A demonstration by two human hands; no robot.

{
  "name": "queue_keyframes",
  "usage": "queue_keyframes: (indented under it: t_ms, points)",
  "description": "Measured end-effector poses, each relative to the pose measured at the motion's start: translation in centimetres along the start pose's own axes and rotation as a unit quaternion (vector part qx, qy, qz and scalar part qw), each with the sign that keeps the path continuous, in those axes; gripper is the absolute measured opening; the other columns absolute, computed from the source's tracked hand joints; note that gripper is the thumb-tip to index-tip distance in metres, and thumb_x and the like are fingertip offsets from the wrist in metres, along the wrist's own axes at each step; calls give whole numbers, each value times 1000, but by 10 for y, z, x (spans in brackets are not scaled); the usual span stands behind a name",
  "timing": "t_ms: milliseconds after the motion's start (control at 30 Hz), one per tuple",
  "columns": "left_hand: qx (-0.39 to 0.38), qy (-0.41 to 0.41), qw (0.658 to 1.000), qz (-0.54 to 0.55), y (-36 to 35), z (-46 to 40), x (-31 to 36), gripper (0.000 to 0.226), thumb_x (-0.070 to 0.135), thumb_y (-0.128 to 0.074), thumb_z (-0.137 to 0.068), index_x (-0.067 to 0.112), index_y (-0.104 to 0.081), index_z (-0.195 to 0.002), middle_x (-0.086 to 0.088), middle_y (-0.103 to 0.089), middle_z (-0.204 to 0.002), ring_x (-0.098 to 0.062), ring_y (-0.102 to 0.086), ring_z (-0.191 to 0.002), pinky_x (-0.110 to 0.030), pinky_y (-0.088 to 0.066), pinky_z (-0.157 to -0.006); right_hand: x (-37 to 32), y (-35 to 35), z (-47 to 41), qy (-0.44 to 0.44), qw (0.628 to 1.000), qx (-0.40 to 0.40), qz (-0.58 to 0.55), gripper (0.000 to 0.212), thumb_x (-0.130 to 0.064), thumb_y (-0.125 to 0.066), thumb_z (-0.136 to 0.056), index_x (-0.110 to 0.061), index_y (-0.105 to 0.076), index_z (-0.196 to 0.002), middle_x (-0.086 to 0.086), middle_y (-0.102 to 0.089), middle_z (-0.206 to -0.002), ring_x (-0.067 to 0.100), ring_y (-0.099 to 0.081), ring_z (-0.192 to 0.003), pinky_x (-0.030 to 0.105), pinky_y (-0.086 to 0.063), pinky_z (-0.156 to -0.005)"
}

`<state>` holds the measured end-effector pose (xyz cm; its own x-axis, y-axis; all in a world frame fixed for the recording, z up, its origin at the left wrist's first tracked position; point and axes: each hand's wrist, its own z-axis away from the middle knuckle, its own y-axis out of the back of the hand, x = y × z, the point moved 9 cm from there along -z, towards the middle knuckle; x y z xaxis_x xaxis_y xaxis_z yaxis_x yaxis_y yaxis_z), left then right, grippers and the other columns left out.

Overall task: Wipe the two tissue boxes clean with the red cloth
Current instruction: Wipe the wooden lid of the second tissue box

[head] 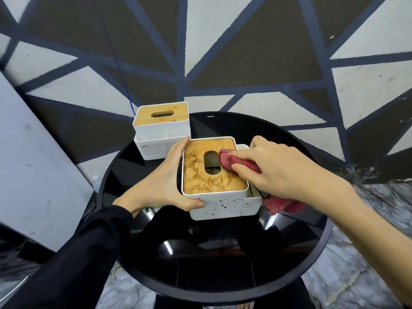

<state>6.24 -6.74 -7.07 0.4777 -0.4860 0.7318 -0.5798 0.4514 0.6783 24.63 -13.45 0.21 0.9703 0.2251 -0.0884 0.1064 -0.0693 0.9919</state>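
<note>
- Far tissue box [161,128]: white, wooden lid, upright at the back-left edge of the black round table [289,253], apart from both hands.
- Left hand [165,179]: grips the near box's left front corner, fingers along its side, thumb on its front wall.
- Near tissue box [214,168]: mid-table, lid stained; front wall dark-specked, possibly dirt.
- Red cloth [225,160]: on the lid beside the slot.
- Right hand [278,172]: fingers curled over the cloth, pressing it down.

No text, brand or number is legible. A small pale label [210,116] on the table rim [249,121], a faint mark [144,146] on the far tissue box [161,130] and a dark tag [264,194] on the red cloth [282,205] are too small to read.
</note>
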Motion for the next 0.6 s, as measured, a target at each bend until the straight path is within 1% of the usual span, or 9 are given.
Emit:
queue_keyframes:
  t_ms: [67, 100, 200, 300, 367, 400, 467, 533, 600]
  points:
    - [-5, 2, 1000, -3, -1, 0, 0, 152, 60, -91, -55, 39, 13, -165, 27, -12, -162, 5, -22, -152, -34, -28, -129, -7, 1, 19, -3, 1000, -11, -3, 42, -57, -34, -105, -48, -52, -141, -7, -43, -102, 5, -47, -68, 21, -29, -55]
    - [-7, 3, 1000, -6, -2, -1, -1, 153, 60, -90, -55, 38, 14, -164, 28, -10, -161, 5, -22, -152, -34, -28, -128, -11, 2, 27, -4, 1000, -13, -1, 43, -58, -32, -104, -48, -51, -142, -7, -43, -103, 6, -48, -69, 22, -30, -56]
    - [-13, 5, 1000, -11, -2, -1, -1, 155, 61, -90, -54, 37, 16, -165, 28, -9, -162, 4, -20, -153, -35, -27, -129, -14, 3, 34, -11, 1000, -14, 5, 45, -59, -31, -104, -49, -50, -144, -7, -44, -105, 8, -51, -73, 26, -34, -59]
    - [-17, 1, 1000, -10, -2, -1, 0, 155, 62, -90, -54, 36, 16, -165, 26, -8, -163, 3, -19, -154, -37, -25, -130, -11, 3, 21, -21, 1000, -17, 6, 42, -59, -34, -104, -52, -51, -142, -6, -43, -101, 5, -43, -67, 29, -31, -59]
    - [-13, -1, 1000, -10, -1, -1, 1, 154, 60, -90, -55, 35, 15, -165, 22, -9, -165, 1, -18, -155, -40, -24, -131, -5, 2, 2, -32, 999, -12, 6, 40, -56, -36, -105, -49, -55, -140, -4, -43, -100, 9, -40, -66, 34, -32, -65]
    - [-10, -1, 1000, -8, -1, -1, 1, 154, 60, -91, -55, 36, 13, -165, 20, -10, -166, 0, -19, -156, -42, -24, -131, 0, 1, -11, -38, 999, -8, 4, 40, -56, -38, -105, -46, -57, -139, -3, -44, -101, 14, -43, -68, 35, -33, -69]
    - [-6, -1, 1000, -3, -1, -1, 0, 152, 60, -92, -55, 38, 11, -165, 15, -13, -167, -3, -20, -156, -45, -26, -131, 8, 1, -35, -45, 999, 0, -1, 41, -55, -39, -106, -41, -59, -139, 0, -47, -105, 23, -47, -79, 36, -35, -76]
    - [-1, 0, 1000, 2, -1, -1, -1, 150, 60, -92, -56, 41, 10, -164, 14, -14, -166, -5, -23, -156, -47, -28, -130, 13, 0, -52, -46, 999, 3, -1, 43, -55, -41, -105, -39, -59, -140, 1, -50, -109, 26, -50, -87, 37, -36, -78]
    - [8, 2, 1000, 8, -2, -1, -2, 149, 60, -92, -56, 41, 9, -164, 16, -14, -164, -3, -24, -154, -45, -30, -129, 13, -2, -58, -45, 999, -2, 5, 44, -54, -41, -105, -38, -58, -142, 2, -51, -111, 27, -53, -91, 37, -37, -79]
